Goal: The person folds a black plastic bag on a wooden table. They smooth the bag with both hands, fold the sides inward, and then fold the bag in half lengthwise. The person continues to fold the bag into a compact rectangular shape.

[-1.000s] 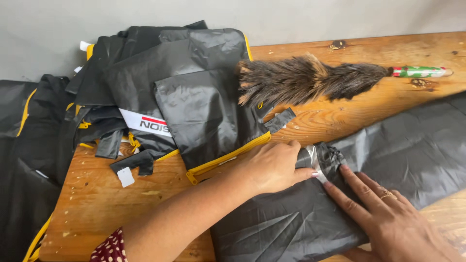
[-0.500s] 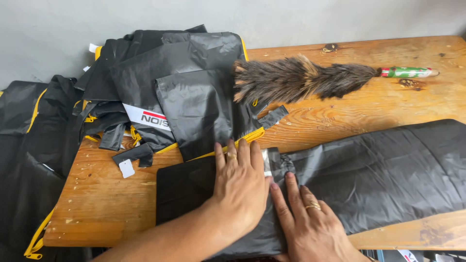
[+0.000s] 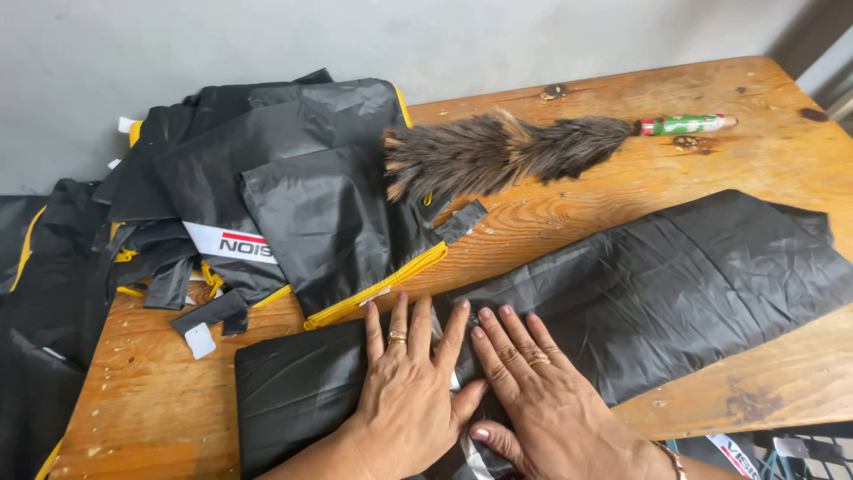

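Observation:
My left hand [image 3: 409, 391] lies flat, fingers spread, on a long piece of black fabric [image 3: 675, 284] that stretches across the front of the wooden table [image 3: 622, 187]. My right hand [image 3: 533, 400] presses flat beside it, thumb tucked under the left hand's edge. Both hands wear rings and hold nothing. A bit of white strip shows between them, partly hidden. To the left of my hands the fabric ends in a squared, folded part [image 3: 293, 391].
A heap of black bags with yellow trim [image 3: 293, 187] covers the table's back left and spills over the left edge. A feather duster with a green handle [image 3: 524, 147] lies at the back. A small white tag [image 3: 199, 340] rests near the heap.
The left hand let go of the gathered fabric and both hands came down flat side by side on it. The black piece now lies smoother and spread along the table.

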